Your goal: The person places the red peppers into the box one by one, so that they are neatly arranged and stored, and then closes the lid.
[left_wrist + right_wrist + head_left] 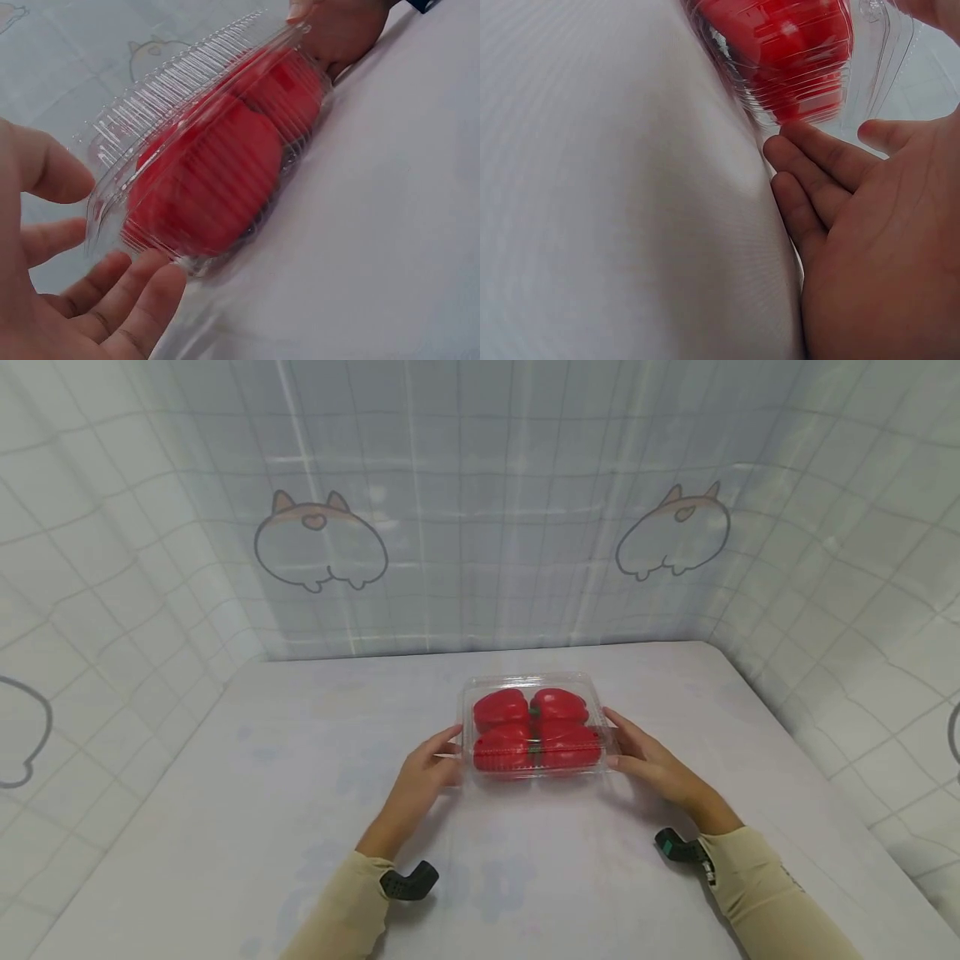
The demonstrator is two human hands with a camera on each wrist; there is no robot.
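Observation:
A clear plastic clamshell box (pixel 528 680) sits on the white-covered table, with several red bell peppers (pixel 501 708) visible through it in two rows. My left hand (pixel 422 774) is at the box's left side. In the left wrist view its thumb is beside the rim, and the lower fingertips (pixel 166 281) reach the bottom corner. On the opposite side is my right hand (pixel 660 770). The right wrist view shows its fingers (pixel 829 154) nearly straight, tips at the ribbed wall low on the box (pixel 802 112).
A pale cloth covers the table (pixel 247 793). Grid-patterned curtains (pixel 480 527) with cartoon animal drawings rise behind it and on both sides. A dark wrist device (pixel 410 882) sits at the left sleeve, another dark device (pixel 678 846) at the right sleeve.

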